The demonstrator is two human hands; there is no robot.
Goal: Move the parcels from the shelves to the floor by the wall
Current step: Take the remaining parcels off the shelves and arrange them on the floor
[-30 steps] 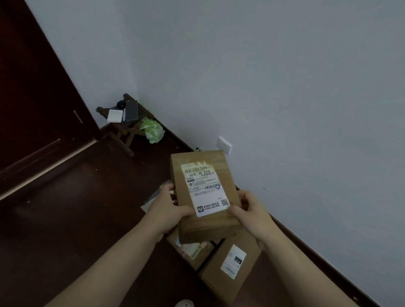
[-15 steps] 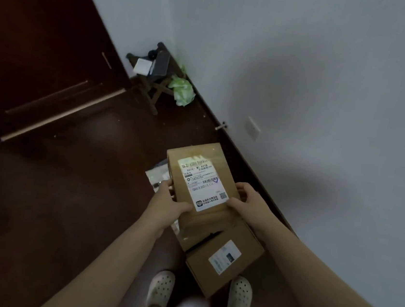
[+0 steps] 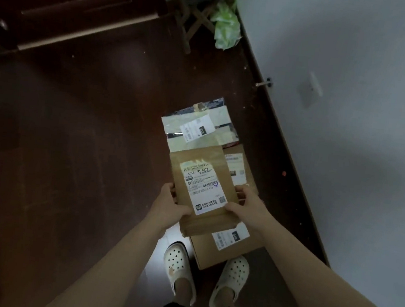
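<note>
**Desk:** What is the person doing with the parcel?

**Stringer:** The person is holding a brown labelled parcel point(image 3: 199, 191) low above the floor by the wall. The left hand point(image 3: 167, 205) is gripping its left edge and the right hand point(image 3: 246, 206) its right edge, both with fingers curled round the card and thumbs pressing on top. The parcel is hanging over a larger carton point(image 3: 225, 252) that is lying between the person's white clogs point(image 3: 178, 264).

**Desk:** What is threatening to go wrong?

**Stringer:** The pile is looking crowded. A plastic mailer point(image 3: 193, 132) and a second carton point(image 3: 239, 167) are lying just beyond the held parcel, overlapping each other. If the parcel is being set on the slick mailer, or half across a carton's edge, it is likely to be sliding or tipping off. The toes are sitting right beside the larger carton, so a slip of the grip is risking a knock on a foot. Whether the contents are fragile cannot be told.

**Desk:** And the surroundings?

**Stringer:** The dark wooden floor point(image 3: 69, 163) is shining faintly and showing scattered specks. A pale wall point(image 3: 358, 57) is running along the right above a dark skirting board point(image 3: 286, 137), carrying a socket point(image 3: 309, 89). A wooden stool point(image 3: 196, 24) and a green bag point(image 3: 226, 27) are sitting in the far corner beside a dark door point(image 3: 75, 0). The light is looking dim.
</note>
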